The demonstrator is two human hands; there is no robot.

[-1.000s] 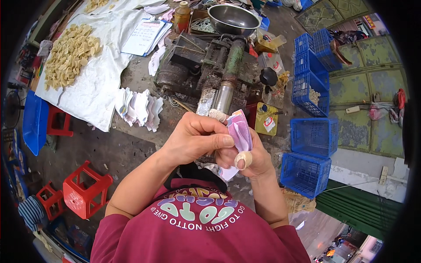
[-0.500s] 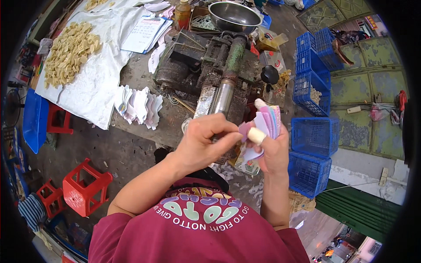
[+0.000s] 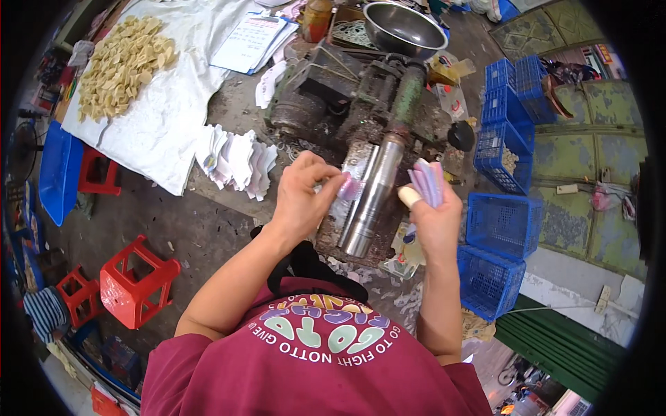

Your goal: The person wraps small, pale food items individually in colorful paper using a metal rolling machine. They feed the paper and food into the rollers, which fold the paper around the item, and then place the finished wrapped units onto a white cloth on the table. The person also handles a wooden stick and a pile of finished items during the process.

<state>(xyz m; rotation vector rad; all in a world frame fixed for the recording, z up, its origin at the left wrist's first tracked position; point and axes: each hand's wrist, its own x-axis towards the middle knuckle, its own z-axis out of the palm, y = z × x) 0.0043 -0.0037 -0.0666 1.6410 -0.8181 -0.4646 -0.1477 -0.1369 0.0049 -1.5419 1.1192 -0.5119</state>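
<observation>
A single piece held apart from its bundle beside a machine cylinder.

At the centre of the frame, a small, thin pink-purple piece (image 3: 351, 187) is pinched between thumb and fingers of the left hand (image 3: 302, 194); whether the long, polished steel cylinder (image 3: 375, 197) is touched cannot be told. Right of the cylinder, a folded bundle of thin lilac and pink pieces (image 3: 429, 182) is gripped upright in the right hand (image 3: 439, 225), whose thumb is covered by a cream-coloured finger sleeve (image 3: 408, 197). The step in hand is judged to be the handling of one piece at the cylinder; for the next move, a steady pinch, fingertips kept clear of the metal, and a firmly held bundle appear to be called for.
</observation>
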